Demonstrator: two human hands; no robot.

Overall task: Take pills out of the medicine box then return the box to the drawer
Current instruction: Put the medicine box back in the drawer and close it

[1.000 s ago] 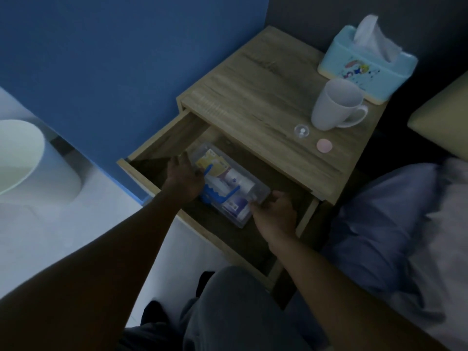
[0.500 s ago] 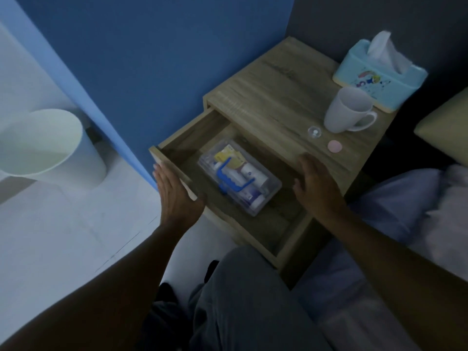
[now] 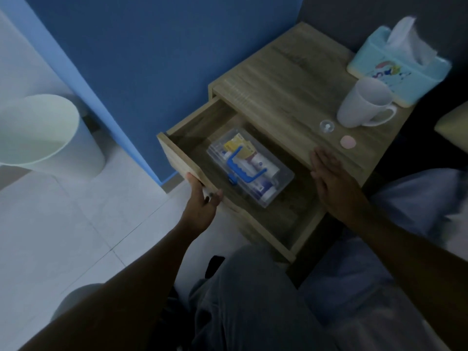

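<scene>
The clear medicine box [image 3: 249, 167] with a blue handle lies inside the open wooden drawer [image 3: 177, 158] of the bedside table [image 3: 283, 95]. My left hand [image 3: 201, 201] grips the drawer's front panel, thumb over the top edge and fingers on the outer face. My right hand [image 3: 330, 178] rests flat with fingers apart on the front edge of the tabletop, holding nothing. On the tabletop near the mug lie a small clear round cap [image 3: 327, 126] and a pink round pill [image 3: 348, 142].
A white mug [image 3: 364, 106] and a light blue tissue box [image 3: 397, 69] stand at the back right of the tabletop. A pale bin [image 3: 48, 138] sits on the tiled floor at left. A blue wall runs behind the drawer. My knees are below it.
Both hands have left the medicine box, which now lies alone in the drawer. My left hand moved to the drawer front and gripped it; my right hand moved up to the tabletop edge.
</scene>
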